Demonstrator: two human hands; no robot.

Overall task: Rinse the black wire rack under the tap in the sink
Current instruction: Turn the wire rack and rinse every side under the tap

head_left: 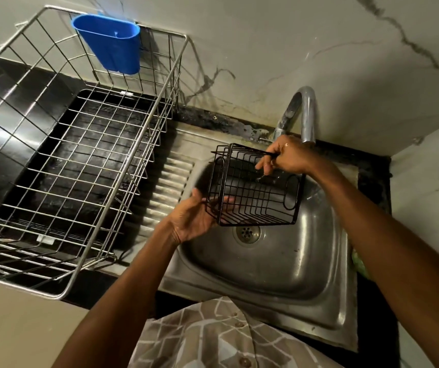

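Observation:
A black wire rack [253,192] hangs tilted over the steel sink [279,274], above the drain [247,233]. My left hand [194,221] supports its lower left corner from beneath, palm up. My right hand [286,158] grips its upper right rim, fingers curled around the wire. The curved chrome tap [304,112] rises just behind my right hand, its spout over the rack's far right side. A little water drips below my right fingers; I cannot make out a steady stream.
A large steel wire dish basket [85,160] stands on a black tray at the left, with a blue plastic cup holder [112,43] hung on its back rim. A ribbed draining board [165,192] lies between basket and sink. Marble wall behind.

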